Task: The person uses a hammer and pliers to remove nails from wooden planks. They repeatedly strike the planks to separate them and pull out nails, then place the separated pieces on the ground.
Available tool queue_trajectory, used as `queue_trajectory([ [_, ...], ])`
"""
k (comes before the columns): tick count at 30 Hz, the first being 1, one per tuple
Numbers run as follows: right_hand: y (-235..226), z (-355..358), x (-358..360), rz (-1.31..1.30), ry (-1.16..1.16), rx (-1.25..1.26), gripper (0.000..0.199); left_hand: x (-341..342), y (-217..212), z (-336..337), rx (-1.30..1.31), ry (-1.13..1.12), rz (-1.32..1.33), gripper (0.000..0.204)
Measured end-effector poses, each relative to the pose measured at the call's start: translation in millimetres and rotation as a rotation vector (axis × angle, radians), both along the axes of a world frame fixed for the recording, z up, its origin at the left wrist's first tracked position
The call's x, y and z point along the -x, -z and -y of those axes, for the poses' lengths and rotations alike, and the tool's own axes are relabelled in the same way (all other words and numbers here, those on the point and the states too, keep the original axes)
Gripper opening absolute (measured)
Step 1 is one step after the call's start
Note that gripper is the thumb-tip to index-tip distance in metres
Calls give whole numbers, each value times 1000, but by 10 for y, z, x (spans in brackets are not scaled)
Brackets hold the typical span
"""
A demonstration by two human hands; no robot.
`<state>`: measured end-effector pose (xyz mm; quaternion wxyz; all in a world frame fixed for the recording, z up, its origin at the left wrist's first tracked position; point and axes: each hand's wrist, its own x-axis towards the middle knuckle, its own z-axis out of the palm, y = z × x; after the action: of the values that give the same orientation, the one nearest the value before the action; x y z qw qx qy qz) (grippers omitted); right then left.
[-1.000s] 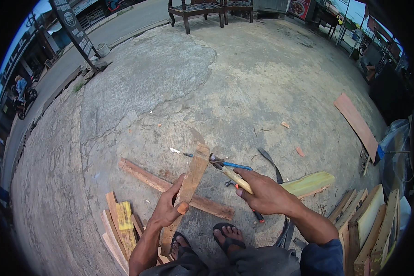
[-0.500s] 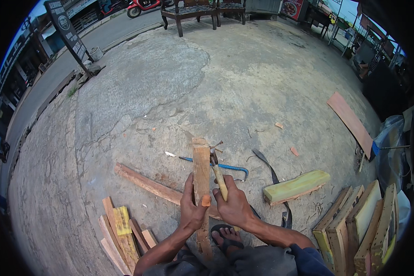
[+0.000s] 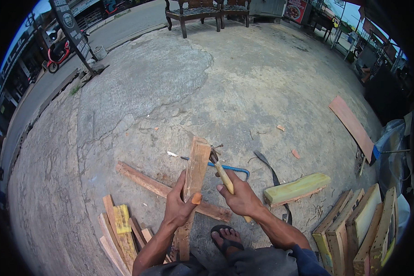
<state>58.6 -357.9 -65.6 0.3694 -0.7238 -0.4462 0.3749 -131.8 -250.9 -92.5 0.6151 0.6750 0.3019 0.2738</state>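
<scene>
Plank [image 3: 195, 170], a narrow length of pale brown wood, stands almost upright in front of the person, its long axis running from near the sandalled foot [image 3: 226, 239] up and slightly right, away from the body. The left hand [image 3: 179, 204] is clenched around the plank's middle, thumb across its near face. The right hand [image 3: 241, 198] is wrapped round the pale wooden handle of a hammer [image 3: 221, 172], just right of the plank; the dark claw head sits against the plank's upper right edge, seemingly touching, though whether it bites a nail cannot be told. The two hands are about equally close to the plank, the left on it, the right just beside it.

Behind the plank a longer reddish board [image 3: 165, 188] lies flat on the concrete ground [image 3: 244, 92], crossing from upper left to lower right. A blue-framed hacksaw [image 3: 232, 169] lies beyond the plank, partly hidden by it. Right of the plank rests a green-tinted block [image 3: 296, 188], with a dark strap [image 3: 271, 170] curving between. Left of the plank, low down, is a heap of offcuts [image 3: 122, 230], one painted yellow. Far right of it, boards stand stacked on edge [image 3: 359, 225].

Well beyond the plank, at upper left, a dark leaning signboard [image 3: 71, 27] with a round pale emblem stands by the road; at the top right hangs a red poster [image 3: 295, 10].
</scene>
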Motion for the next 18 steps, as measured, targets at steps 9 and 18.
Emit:
queue_trajectory([
  [9, 56, 68, 358, -124, 158, -58, 45, -385, 316, 521, 71, -236, 131, 100],
  [18, -188, 168, -347, 134, -102, 120, 67, -51, 283, -23, 199, 134, -32, 108],
])
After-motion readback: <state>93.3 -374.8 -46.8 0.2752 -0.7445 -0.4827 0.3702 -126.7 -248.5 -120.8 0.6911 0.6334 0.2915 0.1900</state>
